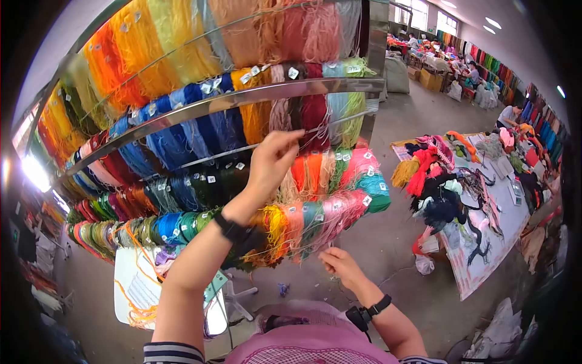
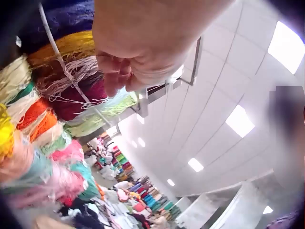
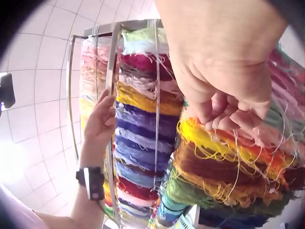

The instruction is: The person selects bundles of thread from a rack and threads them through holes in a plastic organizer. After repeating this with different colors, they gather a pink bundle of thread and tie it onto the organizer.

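My left hand [image 1: 273, 162] is raised before the rack's upper rows, its fingers bent near a wine-red skein [image 1: 315, 115] and the metal rail [image 1: 242, 97]. The left wrist view shows that hand [image 2: 138, 52] with curled fingertips close together. Lower down, my right hand [image 1: 344, 268] is beside the bottom of the pink skeins [image 1: 339, 212], fingers curled and thumb near the index finger. In the right wrist view this hand [image 3: 224, 81] is in front of yellow yarn [image 3: 195, 136], with thin loose strands around it. Whether either hand pinches a strand cannot be told.
Tagged skeins of many colours hang in rows on the metal rack. Below it stands a white stool or chair [image 1: 127, 291] with orange yarn. At right, a table [image 1: 485, 267] bears heaped yarn; a person [image 1: 508, 115] is behind it. White sacks [image 1: 397, 76] stand farther back.
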Demonstrator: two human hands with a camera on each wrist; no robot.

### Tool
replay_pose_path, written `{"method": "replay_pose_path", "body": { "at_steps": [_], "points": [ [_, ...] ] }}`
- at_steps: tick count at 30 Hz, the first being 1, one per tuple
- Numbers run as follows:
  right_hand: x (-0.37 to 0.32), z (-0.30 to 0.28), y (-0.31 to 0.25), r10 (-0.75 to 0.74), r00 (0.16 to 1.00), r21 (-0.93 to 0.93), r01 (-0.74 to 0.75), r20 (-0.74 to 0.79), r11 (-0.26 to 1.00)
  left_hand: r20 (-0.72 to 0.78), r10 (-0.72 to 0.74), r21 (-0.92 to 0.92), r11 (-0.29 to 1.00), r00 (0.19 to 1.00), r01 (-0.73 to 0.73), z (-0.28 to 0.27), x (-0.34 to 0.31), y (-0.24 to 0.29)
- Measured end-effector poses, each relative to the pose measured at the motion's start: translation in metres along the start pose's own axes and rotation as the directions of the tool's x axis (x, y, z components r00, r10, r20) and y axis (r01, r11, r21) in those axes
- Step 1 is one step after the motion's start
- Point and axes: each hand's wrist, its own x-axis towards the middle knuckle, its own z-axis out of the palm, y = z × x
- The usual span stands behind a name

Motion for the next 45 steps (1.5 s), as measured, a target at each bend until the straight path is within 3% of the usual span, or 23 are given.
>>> {"method": "replay_pose_path", "body": {
  "at_steps": [1,3,4,5,7,8,11,17,20,22,24,26,28,29,31,33,35,38,39,41,42,43,45],
  "points": [
    [-0.004,-0.009,0.001,0.020,0.999,0.013,-0.019,-0.039,1.000,-0.056,0.069,0.092,0.994,0.996,-0.063,0.011,0.017,-0.011],
    [-0.012,-0.024,0.004,0.024,0.999,0.020,-0.023,-0.049,1.000,-0.192,-0.070,0.064,0.994,0.979,0.084,0.033,0.045,-0.035],
    [-0.015,-0.031,0.006,0.031,0.998,0.033,-0.029,-0.056,0.999,-0.257,0.045,0.155,0.988,0.965,-0.005,0.037,0.059,-0.046],
    [-0.018,-0.037,0.009,0.029,0.998,0.039,-0.027,-0.059,0.999,-0.312,-0.057,0.165,0.980,0.948,0.113,0.043,0.068,-0.057],
    [-0.022,-0.050,0.011,0.048,0.995,0.091,-0.040,-0.083,0.995,-0.358,0.084,0.452,0.887,0.930,0.093,0.045,0.082,-0.062],
    [-0.024,-0.056,0.010,0.046,0.995,0.099,-0.037,-0.090,0.994,-0.372,-0.019,0.411,0.893,0.928,0.183,0.049,0.084,-0.065],
    [-0.030,-0.069,0.003,0.056,0.983,0.089,-0.041,-0.173,0.995,-0.405,0.061,0.440,0.888,0.912,0.137,0.054,0.088,-0.072],
    [-0.012,-0.085,-0.031,0.039,0.975,0.023,-0.035,-0.217,0.999,-0.356,0.027,0.413,0.901,0.934,0.132,0.032,0.069,-0.047],
    [0.003,-0.073,-0.069,0.010,0.979,-0.036,-0.018,-0.205,0.999,-0.254,-0.043,0.283,0.952,0.966,0.117,0.021,0.062,-0.043],
    [0.016,-0.061,-0.090,-0.151,0.978,-0.149,0.130,-0.141,0.980,-0.224,-0.026,0.248,0.965,0.974,0.083,0.018,0.060,-0.043],
    [0.029,-0.050,-0.111,-0.220,0.971,-0.202,0.199,-0.088,0.959,-0.191,0.070,0.211,0.977,0.979,-0.029,0.016,0.058,-0.033],
    [0.039,-0.035,-0.133,-0.283,0.959,-0.246,0.267,-0.031,0.932,-0.146,0.043,0.185,0.983,0.988,-0.016,0.017,0.047,-0.027],
    [0.048,-0.016,-0.158,-0.446,0.895,-0.256,0.425,-0.025,0.868,-0.060,0.063,0.163,0.985,0.996,-0.052,0.017,0.035,-0.022],
    [0.054,-0.008,-0.170,-0.472,0.881,-0.170,0.461,-0.026,0.871,-0.014,0.020,0.165,0.986,1.000,-0.018,0.018,0.028,-0.015],
    [0.067,0.009,-0.195,-0.494,0.869,-0.082,0.491,-0.030,0.867,0.000,0.177,0.194,0.965,0.984,-0.174,0.022,0.015,-0.013],
    [0.084,0.026,-0.221,-0.536,0.844,0.236,0.526,-0.024,0.817,0.032,0.199,0.209,0.957,0.980,-0.201,0.027,0.005,-0.015],
    [0.101,0.032,-0.243,-0.513,0.856,0.311,0.473,0.058,0.824,0.065,0.219,0.225,0.947,0.974,-0.228,0.029,0.001,-0.013],
    [0.122,0.033,-0.247,-0.514,0.846,0.326,0.450,0.144,0.831,0.088,0.046,-0.061,0.997,0.995,-0.041,0.026,0.004,-0.021],
    [0.127,0.031,-0.246,-0.530,0.835,0.279,0.479,0.147,0.832,0.086,0.072,0.032,0.997,0.994,-0.075,0.015,0.013,-0.028],
    [0.125,0.032,-0.248,-0.533,0.834,0.249,0.491,0.142,0.835,-0.049,-0.250,-0.294,0.929,0.967,0.225,0.011,0.028,-0.030],
    [0.121,0.034,-0.250,-0.532,0.838,0.230,0.497,0.121,0.837,-0.103,-0.356,-0.342,0.890,0.929,0.303,0.013,0.039,-0.027],
    [0.119,0.035,-0.251,-0.528,0.843,0.210,0.501,0.103,0.840,-0.108,-0.360,-0.342,0.889,0.927,0.305,0.015,0.048,-0.030],
    [0.117,0.035,-0.251,-0.574,0.813,0.147,0.558,0.096,0.816,0.109,-0.080,-0.325,0.939,0.991,0.112,0.019,0.065,-0.042]
  ]
}}
